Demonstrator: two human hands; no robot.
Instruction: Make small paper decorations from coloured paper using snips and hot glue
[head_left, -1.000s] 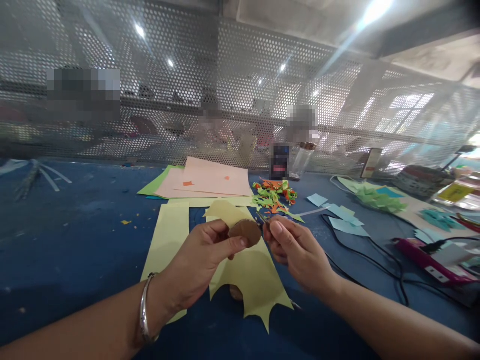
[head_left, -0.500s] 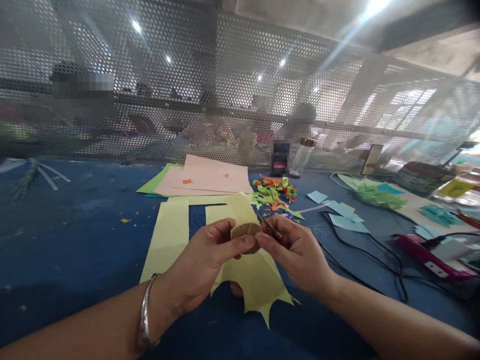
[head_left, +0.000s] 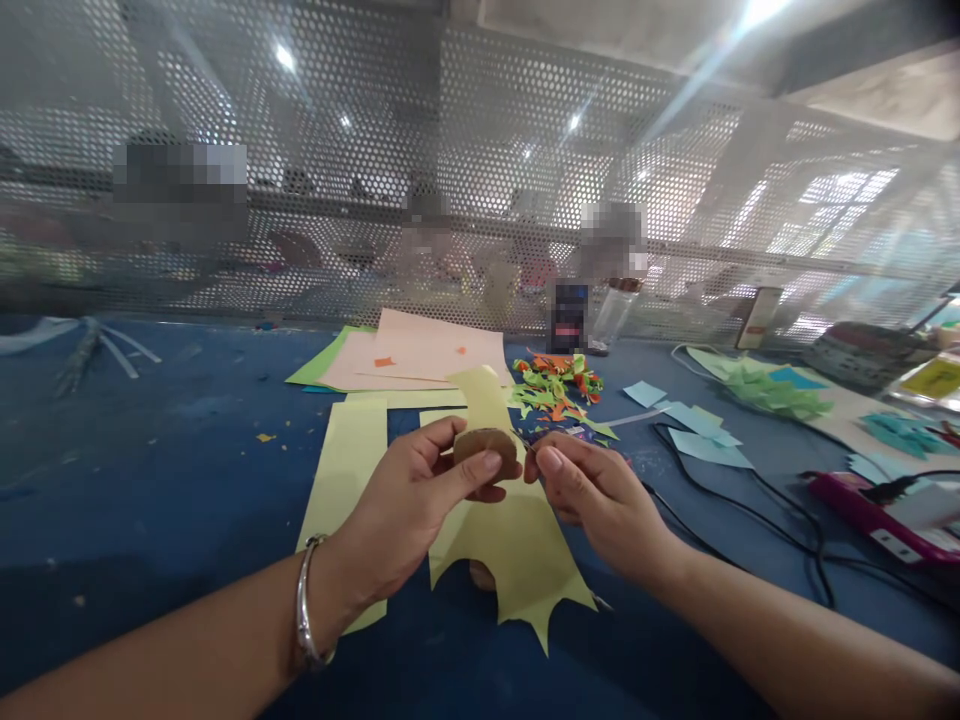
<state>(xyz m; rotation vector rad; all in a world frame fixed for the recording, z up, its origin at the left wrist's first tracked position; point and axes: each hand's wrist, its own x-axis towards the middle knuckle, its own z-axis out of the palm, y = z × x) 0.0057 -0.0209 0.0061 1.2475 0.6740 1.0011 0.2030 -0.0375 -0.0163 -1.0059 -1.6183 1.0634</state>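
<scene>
My left hand point(head_left: 424, 490) pinches a brown cardboard disc point(head_left: 474, 442) together with a pale yellow paper piece point(head_left: 486, 395), which stands up behind it. My right hand point(head_left: 596, 490) is closed around small scissors point(head_left: 526, 441); their thin dark blades point up-left at the disc's right edge, and the handles are hidden by my fingers. Under both hands lies a yellow sheet point(head_left: 517, 565) whose near edge has curved bites cut out. A brown round thing point(head_left: 481, 575) partly shows beneath that edge.
Beside my left hand is a yellow strip point(head_left: 349, 450). Farther back lie pink sheets point(head_left: 442, 345) and a pile of green and orange scraps point(head_left: 559, 380). To the right are blue paper pieces point(head_left: 701, 425), black cables point(head_left: 757, 500) and a magenta power strip point(head_left: 877, 515). A perforated screen point(head_left: 337, 260) stands behind.
My right hand has moved slightly away from the disc and turned, with its fingers now more closed over the scissors. My left hand still holds the disc and paper. The view has shifted slightly.
</scene>
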